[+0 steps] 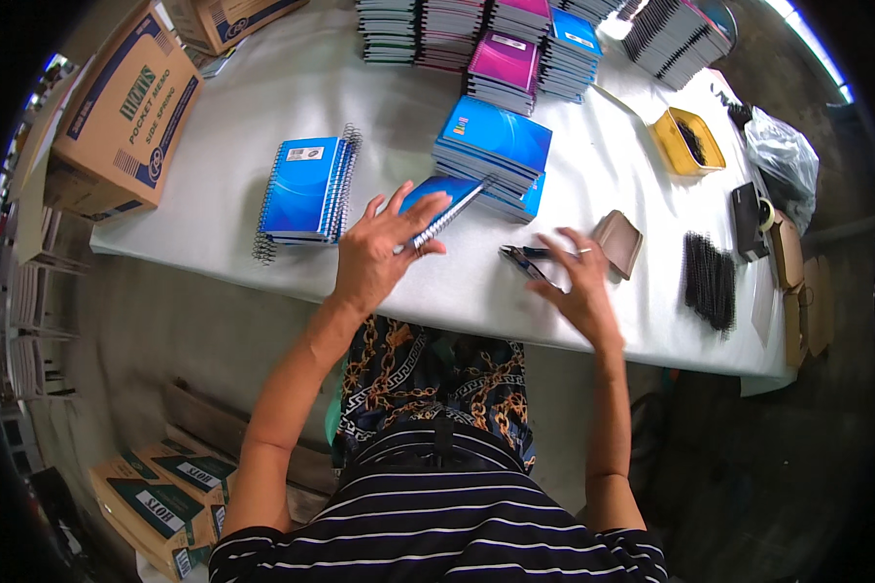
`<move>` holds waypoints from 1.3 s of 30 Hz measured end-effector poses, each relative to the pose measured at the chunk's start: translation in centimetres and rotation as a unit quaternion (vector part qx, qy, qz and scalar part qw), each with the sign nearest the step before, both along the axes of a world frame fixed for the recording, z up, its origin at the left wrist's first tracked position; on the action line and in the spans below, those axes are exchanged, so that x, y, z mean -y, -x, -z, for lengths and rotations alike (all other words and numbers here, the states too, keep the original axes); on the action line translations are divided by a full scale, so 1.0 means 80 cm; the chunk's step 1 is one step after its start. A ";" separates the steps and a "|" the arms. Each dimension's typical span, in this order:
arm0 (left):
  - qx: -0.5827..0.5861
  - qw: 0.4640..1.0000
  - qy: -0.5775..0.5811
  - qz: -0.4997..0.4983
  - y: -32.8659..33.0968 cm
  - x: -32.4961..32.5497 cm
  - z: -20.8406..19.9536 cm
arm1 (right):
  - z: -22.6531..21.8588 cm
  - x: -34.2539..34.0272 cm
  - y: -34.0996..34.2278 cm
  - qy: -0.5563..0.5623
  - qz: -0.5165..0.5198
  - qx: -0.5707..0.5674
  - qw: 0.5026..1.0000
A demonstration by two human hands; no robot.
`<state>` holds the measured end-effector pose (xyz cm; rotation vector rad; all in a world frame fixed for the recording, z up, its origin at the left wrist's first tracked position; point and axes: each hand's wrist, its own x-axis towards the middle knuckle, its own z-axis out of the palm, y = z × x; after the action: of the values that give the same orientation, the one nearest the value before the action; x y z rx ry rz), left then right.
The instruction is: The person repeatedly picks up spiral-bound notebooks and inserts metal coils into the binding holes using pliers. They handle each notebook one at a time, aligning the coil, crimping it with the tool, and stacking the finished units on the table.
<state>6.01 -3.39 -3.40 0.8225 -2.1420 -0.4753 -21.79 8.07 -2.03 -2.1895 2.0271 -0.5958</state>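
My left hand grips a blue spiral notebook, tilted with its wire coil toward me. To its left lies a small stack of blue notebooks with black coils sticking out along the sides. Just beyond the held notebook is a stack of blue notebooks without visible coils. My right hand, slightly blurred, hovers with fingers apart over a pair of pliers on the white-covered table. Beside those fingers sits a brown tray.
Piles of purple notebooks and other coil-bound books line the far side. At right are a yellow container, black wire coils, a tape dispenser and a clear plastic bag. A cardboard box stands at far left.
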 end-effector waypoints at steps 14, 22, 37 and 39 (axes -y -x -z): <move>0.137 0.974 0.115 -0.138 0.026 -0.053 0.016 | -0.003 -0.021 -0.131 0.117 -0.042 0.083 0.989; 0.131 0.974 0.108 -0.153 0.027 -0.057 0.010 | -0.008 -0.014 -0.129 0.142 -0.050 0.040 0.988; 0.123 0.931 0.214 -0.270 -0.049 0.010 -0.062 | -0.039 0.018 -0.049 -0.075 -0.004 0.178 0.981; 0.177 0.933 0.175 -0.262 -0.083 0.032 -0.060 | -0.018 0.014 -0.019 -0.025 0.030 0.051 0.998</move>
<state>12.67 -5.98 1.37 1.2812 -2.1096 0.3466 -20.29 6.96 -0.59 -2.0346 2.0383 -0.6410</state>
